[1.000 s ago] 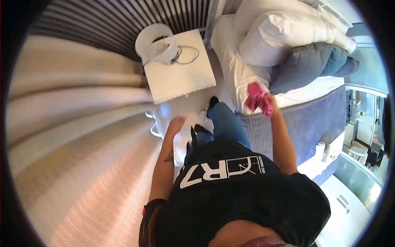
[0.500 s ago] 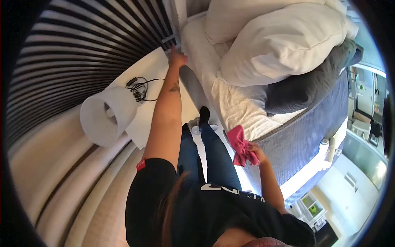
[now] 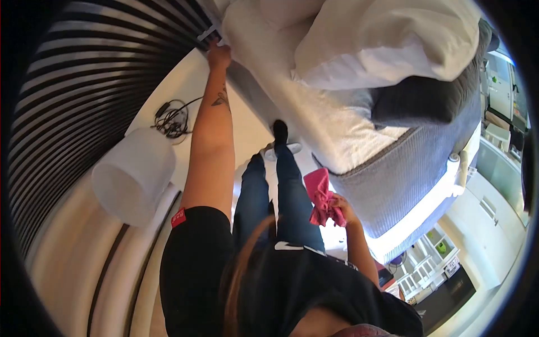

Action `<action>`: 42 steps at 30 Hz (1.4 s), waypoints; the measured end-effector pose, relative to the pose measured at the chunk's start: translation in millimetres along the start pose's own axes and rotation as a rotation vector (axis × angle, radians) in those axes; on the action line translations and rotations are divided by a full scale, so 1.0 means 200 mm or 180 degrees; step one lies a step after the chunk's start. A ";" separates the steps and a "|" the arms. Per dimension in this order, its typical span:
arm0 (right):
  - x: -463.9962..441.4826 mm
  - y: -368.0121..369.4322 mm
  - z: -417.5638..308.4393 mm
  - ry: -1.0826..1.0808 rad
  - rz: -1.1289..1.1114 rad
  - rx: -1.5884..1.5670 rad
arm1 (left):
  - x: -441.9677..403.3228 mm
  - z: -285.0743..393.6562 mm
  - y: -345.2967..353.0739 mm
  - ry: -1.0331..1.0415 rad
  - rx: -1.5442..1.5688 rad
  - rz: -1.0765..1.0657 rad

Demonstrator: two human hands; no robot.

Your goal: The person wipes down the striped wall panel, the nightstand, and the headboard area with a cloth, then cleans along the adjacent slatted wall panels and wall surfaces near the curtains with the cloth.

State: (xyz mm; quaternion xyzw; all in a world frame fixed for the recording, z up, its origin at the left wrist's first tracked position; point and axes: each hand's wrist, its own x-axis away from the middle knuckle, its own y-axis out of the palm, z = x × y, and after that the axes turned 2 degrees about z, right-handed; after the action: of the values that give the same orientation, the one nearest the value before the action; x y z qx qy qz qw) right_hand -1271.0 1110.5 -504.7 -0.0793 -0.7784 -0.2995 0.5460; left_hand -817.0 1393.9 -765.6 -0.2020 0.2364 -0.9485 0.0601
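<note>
My left hand is stretched far forward, over the far corner of the white bedside table. Its fingertips are at a small pale fixture on the dark slatted wall, perhaps a socket; too little of the fingers shows to tell how they are set. Bunched in my right hand is a pink cloth, held low beside the bed. On the table lies a coiled black cable, one strand running under my left forearm. A white lampshade rests tilted at the table's near left.
The bed on the right has a pale sheet, white pillows, a dark grey pillow and a grey ribbed cover. Curtains hang at lower left. A white shelf unit stands at lower right.
My left hand has reached further forward to the wall fixture. My right hand still holds the pink cloth. The view has shifted, so the lampshade sits lower and further left.
</note>
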 end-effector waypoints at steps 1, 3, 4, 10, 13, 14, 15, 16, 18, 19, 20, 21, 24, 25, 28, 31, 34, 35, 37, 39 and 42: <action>0.01 -0.02 0.03 0.0069 0.0048 0.0128 | 0.17 0.04 -0.05 -0.0001 -0.0429 0.0166; 0.03 -0.02 0.07 -0.0058 0.0030 0.0115 | 0.46 0.14 -0.11 0.0168 -0.0468 0.0183; 0.04 -0.09 0.12 -0.0202 0.0088 0.0274 | 0.60 0.12 -0.11 0.0365 -0.0167 0.0011; 0.19 0.14 -0.12 -0.0498 0.0426 0.1062 | 1.66 0.35 -0.67 -0.0776 0.0970 -0.2921; 0.09 0.23 -0.29 -0.0502 0.0273 0.1031 | 1.91 0.45 -1.10 -0.0200 0.1176 -0.3054; 0.11 0.30 -0.36 -0.0468 0.0157 0.1294 | 2.00 0.58 -1.29 -0.0133 0.1292 -0.2864; 0.13 0.36 -0.42 -0.0477 -0.0016 0.1590 | 2.10 0.74 -1.46 0.0018 0.1372 -0.2595; 0.12 0.41 -0.47 -0.0472 -0.0119 0.1724 | 2.19 0.93 -1.63 0.0210 0.1429 -0.2298; -0.05 0.37 -0.57 -0.0605 -0.0468 0.2420 | 2.39 1.25 -1.92 0.1667 0.0955 -0.1385; -0.10 0.45 -0.65 -0.0406 -0.0567 0.2674 | 2.53 1.43 -2.05 0.2229 0.0764 -0.0991; -0.14 0.52 -0.69 -0.0458 -0.0735 0.2908 | 2.71 1.58 -2.13 0.2692 0.0634 -0.0790; -0.16 0.59 -0.75 -0.0408 -0.0914 0.3249 | 2.92 1.72 -2.18 0.3050 0.0576 -0.0919; -0.12 0.85 -0.85 -0.0379 -0.1431 0.4167 | 3.51 2.11 -2.08 0.3528 0.0313 -0.1957; -0.13 0.90 -0.86 -0.0507 -0.1601 0.4450 | 3.65 2.16 -2.01 0.3484 0.0190 -0.2056; -0.20 1.05 -0.91 -0.0565 -0.1809 0.4830 | 3.75 2.19 -1.94 0.3612 -0.0102 -0.1705; -0.18 1.13 -0.84 -0.0648 -0.2048 0.5149 | 3.86 2.17 -1.89 0.3595 -0.0264 -0.1098; -0.13 1.19 -0.72 -0.0705 -0.2538 0.5676 | 3.98 2.13 -1.83 0.3601 -0.0352 -0.0591; -0.11 1.21 -0.66 -0.0765 -0.2667 0.6052 | 4.03 2.12 -1.81 0.3604 -0.0375 -0.0454; -0.07 1.24 -0.56 -0.0806 -0.2848 0.6469 | 4.13 2.09 -1.78 0.3599 -0.0406 -0.0224; -0.05 1.26 -0.44 -0.0353 -0.3101 0.6764 | 4.24 2.07 -1.74 0.3573 -0.0423 -0.0051; -0.01 1.31 -0.26 -0.0767 -0.3545 0.7344 | 4.43 2.10 -1.65 0.3531 -0.0477 0.0109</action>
State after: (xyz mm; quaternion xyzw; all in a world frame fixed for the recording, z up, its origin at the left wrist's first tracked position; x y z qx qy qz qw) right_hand -1110.4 1293.1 -395.1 0.7441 -0.5581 0.3663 0.0270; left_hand -1457.2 1321.1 42.3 0.3275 0.3026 -0.8922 -0.0723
